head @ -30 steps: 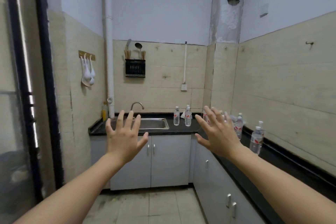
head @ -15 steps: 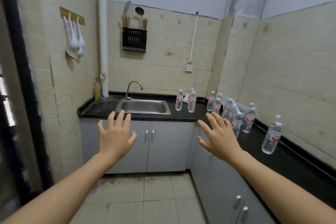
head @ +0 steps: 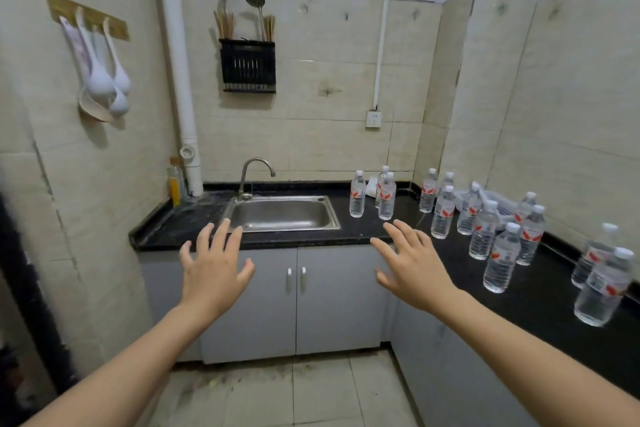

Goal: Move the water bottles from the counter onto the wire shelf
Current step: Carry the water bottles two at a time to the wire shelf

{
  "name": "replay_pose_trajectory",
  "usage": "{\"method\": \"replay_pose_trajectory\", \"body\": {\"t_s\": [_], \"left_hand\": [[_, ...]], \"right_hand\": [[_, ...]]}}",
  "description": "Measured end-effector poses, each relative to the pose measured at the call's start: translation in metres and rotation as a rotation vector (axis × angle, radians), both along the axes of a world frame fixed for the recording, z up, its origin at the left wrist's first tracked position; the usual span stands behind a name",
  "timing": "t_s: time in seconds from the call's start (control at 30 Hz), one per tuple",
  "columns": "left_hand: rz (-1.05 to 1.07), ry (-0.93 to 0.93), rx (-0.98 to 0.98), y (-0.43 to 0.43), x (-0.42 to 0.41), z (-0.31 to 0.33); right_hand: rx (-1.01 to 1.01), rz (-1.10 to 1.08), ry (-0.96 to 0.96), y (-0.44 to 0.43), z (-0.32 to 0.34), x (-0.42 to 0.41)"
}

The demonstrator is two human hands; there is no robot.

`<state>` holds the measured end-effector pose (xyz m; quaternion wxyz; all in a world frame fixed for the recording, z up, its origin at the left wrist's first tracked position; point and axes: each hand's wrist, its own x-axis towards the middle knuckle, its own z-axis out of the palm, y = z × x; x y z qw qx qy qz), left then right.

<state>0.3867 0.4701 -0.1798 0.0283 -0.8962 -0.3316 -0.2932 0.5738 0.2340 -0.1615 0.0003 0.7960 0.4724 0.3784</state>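
Observation:
Several clear water bottles with white caps and red labels stand upright on the black L-shaped counter (head: 377,236). A pair stands right of the sink (head: 357,195), a cluster fills the corner (head: 485,230), and the nearest bottle (head: 603,288) is at the far right. My left hand (head: 214,270) is held out with fingers spread in front of the cabinet below the sink, holding nothing. My right hand (head: 414,267) is also spread and empty, in the air at the counter's inner corner, left of the cluster. No wire shelf is in view.
A steel sink (head: 282,213) with a tap sits in the counter. Grey cabinet doors (head: 294,298) run below it. A black utensil holder (head: 248,66) and white ladles (head: 104,80) hang on the tiled walls. A yellow bottle (head: 175,184) stands beside the white pipe.
The view has moved closer to the counter and tilted down, so more bottles on the right stretch show. Both hands stay open and spread, now lower against the cabinets.

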Motion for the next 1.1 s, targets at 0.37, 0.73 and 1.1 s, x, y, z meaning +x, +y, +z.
{"method": "replay_pose_trajectory", "body": {"t_s": [0.37,0.73,1.1], "left_hand": [[0.042,0.011,-0.149,0.122,0.077,-0.050],[-0.179,0.020,-0.280,0.255,0.207,-0.073],[-0.435,0.307,-0.518,0.206,0.356,-0.157]], "right_hand": [[-0.083,0.018,0.130,0.140,-0.049,0.078],[-0.059,-0.247,0.291,0.234,-0.077,0.147],[0.053,-0.587,0.751,0.178,-0.170,0.217]]}}
